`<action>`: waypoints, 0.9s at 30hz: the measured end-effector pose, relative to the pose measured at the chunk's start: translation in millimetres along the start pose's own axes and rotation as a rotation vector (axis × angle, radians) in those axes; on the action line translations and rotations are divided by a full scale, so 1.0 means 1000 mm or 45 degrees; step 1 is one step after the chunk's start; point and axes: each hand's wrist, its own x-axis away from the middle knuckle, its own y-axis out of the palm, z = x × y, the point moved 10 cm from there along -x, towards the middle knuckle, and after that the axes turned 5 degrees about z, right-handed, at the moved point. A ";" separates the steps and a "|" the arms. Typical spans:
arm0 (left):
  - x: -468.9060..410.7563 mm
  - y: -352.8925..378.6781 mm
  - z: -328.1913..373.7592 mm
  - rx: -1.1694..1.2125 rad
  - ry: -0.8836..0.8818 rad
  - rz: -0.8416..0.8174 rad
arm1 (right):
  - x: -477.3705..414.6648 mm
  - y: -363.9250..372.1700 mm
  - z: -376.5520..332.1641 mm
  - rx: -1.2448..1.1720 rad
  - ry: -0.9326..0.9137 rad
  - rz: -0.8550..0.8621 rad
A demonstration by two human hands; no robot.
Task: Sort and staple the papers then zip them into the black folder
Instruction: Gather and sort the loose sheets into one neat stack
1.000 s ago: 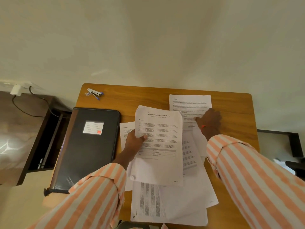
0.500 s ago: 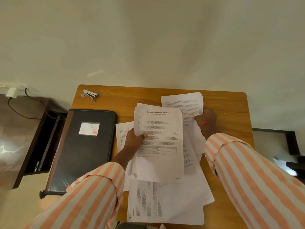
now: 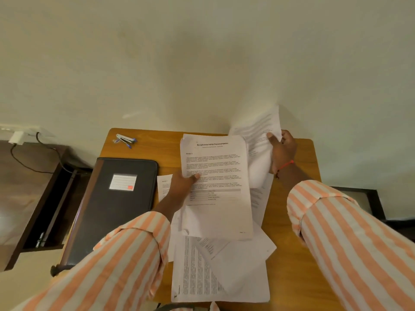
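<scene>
Our left hand (image 3: 179, 187) pinched the title page (image 3: 215, 182), its fingers hidden beneath; our right hand (image 3: 281, 153) gripped a curled sheet (image 3: 258, 129) above the desk (image 3: 166, 144). The black folder (image 3: 116, 203) lay closed leftward.

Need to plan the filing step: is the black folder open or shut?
Shut: the black folder lies flat, cover closed, label facing up, left of the papers. Whether it is zipped cannot be told.

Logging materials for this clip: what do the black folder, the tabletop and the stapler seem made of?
Black folder: probably faux leather, matte with faint sheen. Tabletop: wood or wood-look laminate, glossy, grain lines visible. Stapler: seemingly shiny metal with blue plastic parts.
</scene>
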 end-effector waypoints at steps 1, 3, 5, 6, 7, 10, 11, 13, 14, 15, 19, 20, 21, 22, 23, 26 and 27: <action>0.003 -0.001 0.006 0.045 0.002 -0.014 | 0.005 0.005 -0.005 -0.112 0.043 -0.056; 0.007 -0.002 0.015 0.113 -0.001 -0.038 | 0.015 0.011 -0.013 -0.258 0.105 -0.130; 0.011 -0.002 0.026 0.152 0.008 -0.066 | 0.025 0.012 -0.019 -0.313 0.128 -0.148; 0.014 -0.004 0.032 0.170 0.012 -0.072 | 0.032 0.012 -0.022 -0.321 0.137 -0.154; 0.016 -0.006 0.035 0.190 0.016 -0.077 | 0.039 0.013 -0.021 -0.326 0.157 -0.162; 0.019 -0.009 0.047 0.233 0.028 -0.097 | 0.064 0.024 -0.011 -0.352 0.264 -0.224; 0.020 -0.010 0.050 0.235 0.032 -0.099 | 0.075 0.031 -0.006 -0.361 0.304 -0.256; 0.022 -0.014 0.056 0.216 0.049 -0.085 | 0.097 0.045 0.000 -0.380 0.352 -0.320; 0.022 -0.017 0.057 0.194 0.053 -0.071 | 0.108 0.052 0.002 -0.380 0.366 -0.348; 0.021 -0.020 0.056 0.172 0.056 -0.055 | 0.118 0.057 0.003 -0.370 0.377 -0.369; 0.021 -0.035 0.055 0.021 0.110 0.000 | 0.145 0.071 0.021 -0.307 0.442 -0.420; 0.021 -0.041 0.055 -0.016 0.117 0.029 | 0.150 0.075 0.026 -0.315 0.468 -0.458; 0.021 -0.045 0.054 -0.041 0.119 0.057 | 0.156 0.079 0.031 -0.337 0.519 -0.507; 0.021 -0.050 0.053 -0.066 0.120 0.079 | 0.163 0.082 0.034 -0.359 0.580 -0.546; 0.019 -0.054 0.049 -0.100 0.115 0.096 | 0.170 0.084 0.035 -0.344 0.601 -0.576; 0.017 -0.061 0.043 -0.217 0.132 0.128 | 0.170 0.079 0.028 -0.022 0.301 -0.562; 0.017 -0.062 0.043 -0.253 0.152 0.133 | 0.169 0.075 0.026 0.139 0.172 -0.518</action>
